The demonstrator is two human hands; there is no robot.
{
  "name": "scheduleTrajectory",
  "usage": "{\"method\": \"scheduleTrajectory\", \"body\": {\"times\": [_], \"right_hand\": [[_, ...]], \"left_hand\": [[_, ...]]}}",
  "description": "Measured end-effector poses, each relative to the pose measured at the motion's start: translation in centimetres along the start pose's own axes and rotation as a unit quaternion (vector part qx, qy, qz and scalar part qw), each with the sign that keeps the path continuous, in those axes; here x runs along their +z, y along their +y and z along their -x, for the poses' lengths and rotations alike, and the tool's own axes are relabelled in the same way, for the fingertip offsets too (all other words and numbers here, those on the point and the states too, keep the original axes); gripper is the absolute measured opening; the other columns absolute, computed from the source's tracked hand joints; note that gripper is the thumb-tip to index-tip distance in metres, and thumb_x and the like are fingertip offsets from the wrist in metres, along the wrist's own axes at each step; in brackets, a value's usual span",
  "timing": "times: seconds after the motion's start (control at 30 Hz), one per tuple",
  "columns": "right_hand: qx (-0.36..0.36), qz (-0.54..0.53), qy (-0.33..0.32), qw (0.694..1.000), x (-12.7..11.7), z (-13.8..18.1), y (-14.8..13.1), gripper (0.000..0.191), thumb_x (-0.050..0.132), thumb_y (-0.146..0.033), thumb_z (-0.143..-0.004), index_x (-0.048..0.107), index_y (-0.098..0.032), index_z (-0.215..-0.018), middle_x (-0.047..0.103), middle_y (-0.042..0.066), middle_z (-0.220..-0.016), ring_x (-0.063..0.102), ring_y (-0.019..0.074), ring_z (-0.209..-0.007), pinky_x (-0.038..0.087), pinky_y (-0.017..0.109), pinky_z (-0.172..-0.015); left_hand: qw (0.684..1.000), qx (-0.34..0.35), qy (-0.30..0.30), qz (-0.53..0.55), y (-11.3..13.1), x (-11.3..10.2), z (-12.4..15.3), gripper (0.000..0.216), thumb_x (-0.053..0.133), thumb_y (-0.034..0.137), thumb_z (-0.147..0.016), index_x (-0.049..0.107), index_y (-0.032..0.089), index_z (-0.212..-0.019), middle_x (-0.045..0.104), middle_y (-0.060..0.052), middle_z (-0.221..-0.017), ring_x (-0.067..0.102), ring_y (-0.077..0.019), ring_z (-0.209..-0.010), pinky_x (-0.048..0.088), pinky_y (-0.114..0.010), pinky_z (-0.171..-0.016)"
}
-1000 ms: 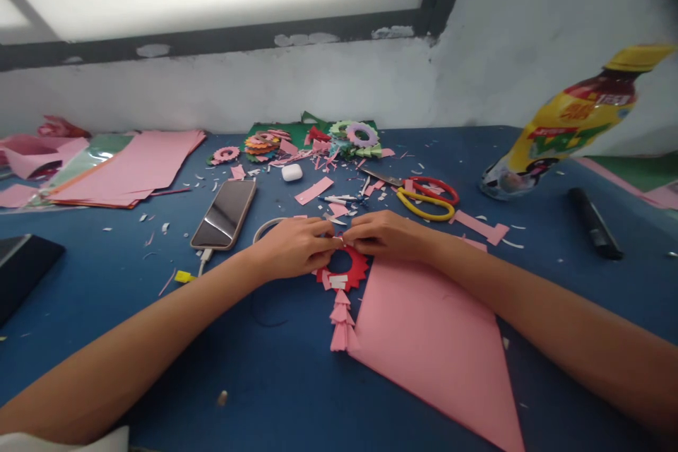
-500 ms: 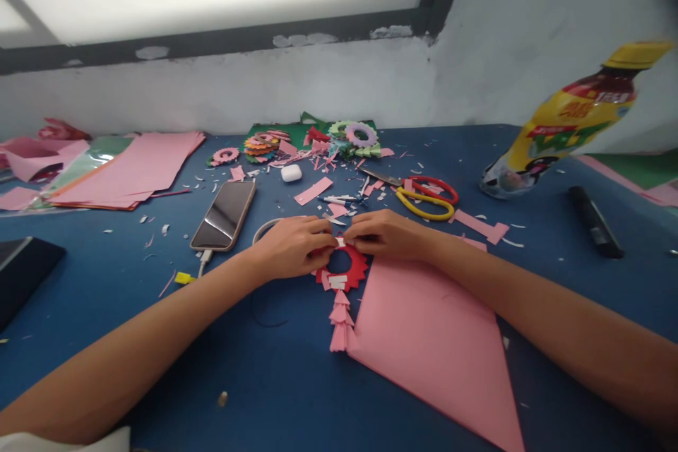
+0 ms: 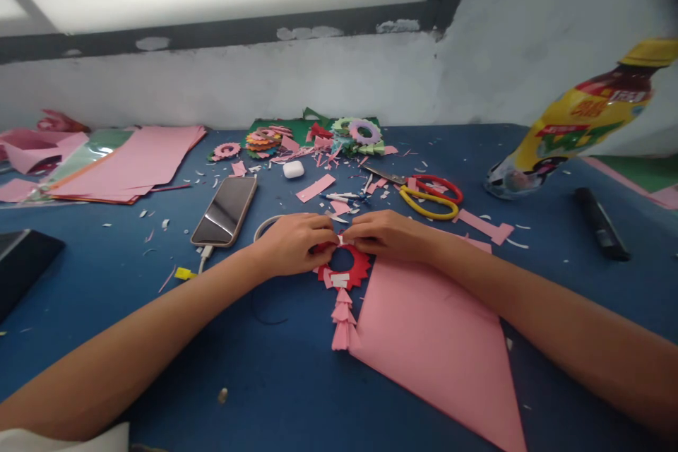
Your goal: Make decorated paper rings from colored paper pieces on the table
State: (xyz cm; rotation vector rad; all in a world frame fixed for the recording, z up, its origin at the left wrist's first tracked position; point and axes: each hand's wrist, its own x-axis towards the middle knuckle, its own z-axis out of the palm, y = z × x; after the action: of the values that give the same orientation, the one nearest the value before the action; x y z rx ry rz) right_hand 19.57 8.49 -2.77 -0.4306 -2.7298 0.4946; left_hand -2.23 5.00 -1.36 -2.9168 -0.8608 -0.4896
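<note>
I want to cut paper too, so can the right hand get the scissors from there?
Probably yes. The right hand is at the red paper ring, but the scissors lie just beyond that hand, with only flat paper scraps seen nearby. It would have to leave the ring first.

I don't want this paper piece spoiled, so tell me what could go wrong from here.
The red paper ring might crease or tear, since the left grip and right grip both work at its far edge. The pink paper tassel could get bent, lying right by a corner of the pink sheet. The right forearm, passing over that sheet, might drag it.
</note>
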Motion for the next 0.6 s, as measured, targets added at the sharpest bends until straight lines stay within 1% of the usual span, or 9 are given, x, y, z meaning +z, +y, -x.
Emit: {"method": "scheduleTrajectory", "body": {"times": [0.17, 0.33, 0.53, 0.6], "right_hand": [[-0.003, 0.008, -0.014, 1.0, -0.09, -0.13, -0.17, 0.021, 0.042, -0.016, -0.086, 0.061, -0.016, -0.093, 0.059, 0.004, -0.079, 0.05, 0.0106, -0.066, 0.036, 0.021, -0.06], [-0.009, 0.017, -0.023, 1.0, -0.05, -0.15, -0.29, 0.021, 0.041, -0.019, -0.088, 0.062, -0.016, -0.091, 0.059, 0.005, -0.081, 0.052, 0.0114, -0.069, 0.036, 0.022, -0.061], [0.001, 0.023, -0.001, 1.0, 0.04, -0.06, -0.19, 0.022, 0.041, -0.017, -0.087, 0.061, -0.016, -0.094, 0.059, 0.005, -0.078, 0.051, 0.0115, -0.066, 0.035, 0.022, -0.059], [0.002, 0.023, -0.007, 1.0, 0.02, -0.05, -0.19, 0.022, 0.041, -0.016, -0.086, 0.061, -0.016, -0.094, 0.06, 0.005, -0.079, 0.052, 0.0117, -0.067, 0.035, 0.022, -0.06]], "left_hand": [[1.0, -0.002, -0.002, 0.004, 0.01, 0.1, 0.0, 0.019, 0.046, 0.024, -0.082, 0.065, 0.019, -0.085, 0.064, -0.002, -0.083, 0.061, -0.0138, -0.072, 0.046, -0.024, -0.061], [1.0, -0.003, -0.002, 0.003, -0.04, 0.15, -0.01, 0.019, 0.046, 0.025, -0.082, 0.064, 0.019, -0.085, 0.064, -0.002, -0.082, 0.06, -0.0135, -0.071, 0.046, -0.024, -0.061], [1.0, -0.003, -0.012, 0.002, -0.06, 0.15, -0.01, 0.02, 0.045, 0.024, -0.082, 0.064, 0.019, -0.086, 0.063, -0.003, -0.082, 0.059, -0.0133, -0.071, 0.046, -0.023, -0.061], [1.0, -0.003, -0.014, 0.003, -0.06, 0.15, 0.0, 0.02, 0.045, 0.023, -0.082, 0.064, 0.019, -0.086, 0.063, -0.003, -0.083, 0.059, -0.0135, -0.072, 0.046, -0.024, -0.062]]}}
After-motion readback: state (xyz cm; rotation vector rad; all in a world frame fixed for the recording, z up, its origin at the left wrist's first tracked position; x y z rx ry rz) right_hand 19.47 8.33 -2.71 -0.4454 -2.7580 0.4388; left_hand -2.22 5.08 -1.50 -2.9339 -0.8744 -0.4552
